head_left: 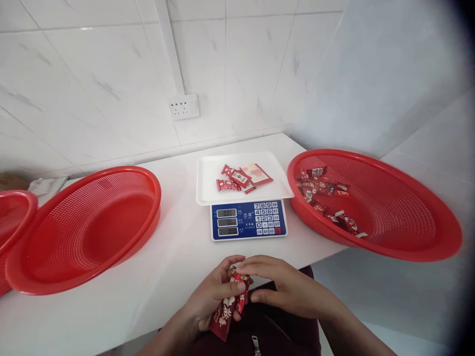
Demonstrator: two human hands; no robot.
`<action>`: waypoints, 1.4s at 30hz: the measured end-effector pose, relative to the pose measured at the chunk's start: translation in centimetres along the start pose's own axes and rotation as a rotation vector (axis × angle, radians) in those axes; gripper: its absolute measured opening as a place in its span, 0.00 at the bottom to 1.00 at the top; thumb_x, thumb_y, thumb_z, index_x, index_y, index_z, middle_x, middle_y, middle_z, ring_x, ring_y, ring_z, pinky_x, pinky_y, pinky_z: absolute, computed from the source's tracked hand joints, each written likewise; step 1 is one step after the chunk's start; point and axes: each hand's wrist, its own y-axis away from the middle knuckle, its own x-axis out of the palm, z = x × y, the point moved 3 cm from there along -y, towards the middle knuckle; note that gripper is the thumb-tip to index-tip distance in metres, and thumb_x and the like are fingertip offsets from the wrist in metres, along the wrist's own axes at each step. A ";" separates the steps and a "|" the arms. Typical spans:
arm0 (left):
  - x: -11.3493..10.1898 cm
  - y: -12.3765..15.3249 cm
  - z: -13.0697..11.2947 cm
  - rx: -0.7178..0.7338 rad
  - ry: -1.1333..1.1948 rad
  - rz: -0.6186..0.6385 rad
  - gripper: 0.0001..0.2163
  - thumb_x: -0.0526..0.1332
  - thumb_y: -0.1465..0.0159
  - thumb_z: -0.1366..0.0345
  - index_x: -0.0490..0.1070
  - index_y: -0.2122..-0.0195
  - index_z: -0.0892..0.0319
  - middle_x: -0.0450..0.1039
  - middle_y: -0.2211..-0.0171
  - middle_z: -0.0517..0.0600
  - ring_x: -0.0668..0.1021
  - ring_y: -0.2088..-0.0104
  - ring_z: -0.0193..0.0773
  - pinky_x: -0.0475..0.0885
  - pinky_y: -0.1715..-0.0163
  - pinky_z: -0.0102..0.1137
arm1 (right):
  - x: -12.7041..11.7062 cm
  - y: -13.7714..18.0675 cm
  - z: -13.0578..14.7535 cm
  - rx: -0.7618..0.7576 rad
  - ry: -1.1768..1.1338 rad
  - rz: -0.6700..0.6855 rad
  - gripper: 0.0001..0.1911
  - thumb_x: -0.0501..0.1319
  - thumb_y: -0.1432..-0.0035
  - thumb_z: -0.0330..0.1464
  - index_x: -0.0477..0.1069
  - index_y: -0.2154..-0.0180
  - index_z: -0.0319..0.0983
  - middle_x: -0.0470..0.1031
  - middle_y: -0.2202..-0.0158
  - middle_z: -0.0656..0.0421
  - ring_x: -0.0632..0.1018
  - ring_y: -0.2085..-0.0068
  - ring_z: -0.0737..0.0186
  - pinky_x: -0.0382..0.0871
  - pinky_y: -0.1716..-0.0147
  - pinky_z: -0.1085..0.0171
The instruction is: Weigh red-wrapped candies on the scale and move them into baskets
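Observation:
My left hand [212,291] is closed around a few small red snack packets [223,312], one dark red with pale lettering and another bright red. Over their top end reaches my right hand [284,287], fingers stretched out and thumb apart, the fingertips at the bright red packet. Both hands are in front of the table edge, below a blue-fronted digital scale [243,232]. On the scale's white tray [208,173] lie several red packets [237,177] and a flat square red-and-cream sachet [257,173].
At the right, a red plastic basket [393,212] contains several red packets [319,188] and overhangs the table edge. Another red basket [107,227] sits on the left, overlapping a third basket [15,217]. A wall socket [184,107] is behind the white table [174,262].

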 end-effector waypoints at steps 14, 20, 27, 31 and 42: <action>1.1 0.1 0.5 -0.036 -0.040 0.088 0.24 0.66 0.45 0.65 0.61 0.48 0.60 0.76 0.71 0.52 0.80 0.74 0.38 0.73 0.86 0.21 | 0.6 0.5 -0.8 0.047 -0.161 -0.023 0.11 0.60 0.43 0.29 0.75 0.58 0.45 0.72 0.55 0.59 0.72 0.52 0.65 0.65 0.50 0.66; 1.2 0.1 0.6 -0.054 -0.018 0.067 0.21 0.63 0.41 0.60 0.62 0.48 0.59 0.76 0.69 0.52 0.79 0.79 0.35 0.72 0.88 0.22 | 0.4 0.7 -1.3 0.058 -0.169 -0.060 0.13 0.59 0.42 0.28 0.74 0.57 0.47 0.69 0.54 0.59 0.72 0.53 0.66 0.66 0.52 0.66; 0.7 -0.4 0.8 -0.060 -0.028 -0.019 0.21 0.63 0.41 0.57 0.64 0.50 0.61 0.76 0.72 0.52 0.74 0.85 0.29 0.67 0.91 0.19 | -0.5 0.9 -1.2 0.041 -0.100 -0.106 0.09 0.58 0.41 0.32 0.74 0.59 0.45 0.71 0.55 0.58 0.74 0.55 0.66 0.67 0.53 0.65; 0.6 -0.4 0.3 -0.031 -0.053 -0.035 0.19 0.61 0.40 0.57 0.65 0.52 0.62 0.76 0.72 0.53 0.71 0.87 0.25 0.64 0.92 0.17 | -4.1 -1.3 -1.7 -0.010 0.155 -0.363 0.09 0.57 0.40 0.36 0.73 0.60 0.42 0.74 0.55 0.56 0.73 0.52 0.61 0.66 0.51 0.59; 0.1 1.2 -0.3 0.014 -0.122 -0.104 0.20 0.61 0.41 0.55 0.64 0.52 0.61 0.75 0.71 0.52 0.67 0.88 0.24 0.60 0.92 0.17 | -10.0 -13.1 -3.7 0.209 0.804 -0.550 0.14 0.55 0.41 0.34 0.72 0.55 0.37 0.73 0.51 0.51 0.68 0.47 0.50 0.61 0.49 0.51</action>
